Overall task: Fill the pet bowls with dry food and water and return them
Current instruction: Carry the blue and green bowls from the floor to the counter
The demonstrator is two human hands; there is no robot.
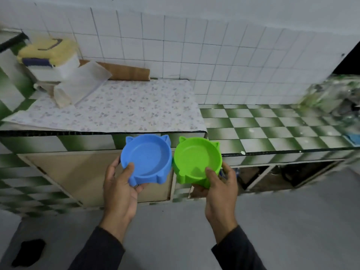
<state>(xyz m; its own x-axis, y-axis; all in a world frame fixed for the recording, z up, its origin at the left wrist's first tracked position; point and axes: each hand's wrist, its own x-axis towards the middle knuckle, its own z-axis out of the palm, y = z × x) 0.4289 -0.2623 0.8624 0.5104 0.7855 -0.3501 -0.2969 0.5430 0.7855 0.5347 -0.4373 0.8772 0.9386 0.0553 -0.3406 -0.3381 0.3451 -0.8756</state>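
My left hand (119, 189) grips a blue pet bowl (148, 156) with cat ears, thumb over the near rim and fingers underneath. Beside it, my right hand (220, 189) holds a green pet bowl (195, 160) of the same shape in the same way. Both bowls are empty and held side by side in the air, just in front of the counter's edge, their rims nearly touching.
A green-and-white checkered counter (272, 129) runs ahead, with a floral mat (120, 108) on its left part. A white container with a yellow lid (50, 57) stands at the back left beside a translucent sheet (81, 82). Blurred clutter (335, 98) sits at the right. Cabinets lie below.
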